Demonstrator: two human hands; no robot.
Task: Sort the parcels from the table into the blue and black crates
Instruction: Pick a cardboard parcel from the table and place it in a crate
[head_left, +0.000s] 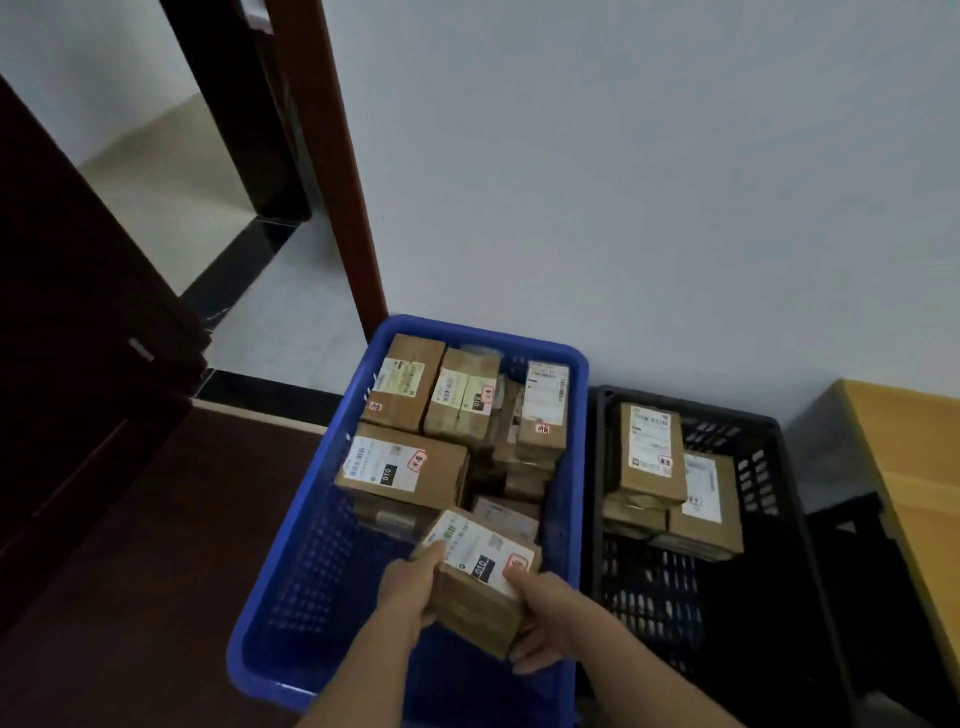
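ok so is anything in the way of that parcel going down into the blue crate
Nothing visible blocks it. The left hand and right hand hold the parcel over the near end of the blue crate, where bare floor shows below. The stacked parcels sit just beyond it, toward the far end.

Matt cardboard parcels (400, 467) – paper-labelled – in perforated plastic blue crate (291, 597).

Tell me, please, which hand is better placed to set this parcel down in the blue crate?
Left, probably. Both the left hand and right hand grip the parcel, but the left is over the blue crate's bare near floor; the right sits towards the black crate.
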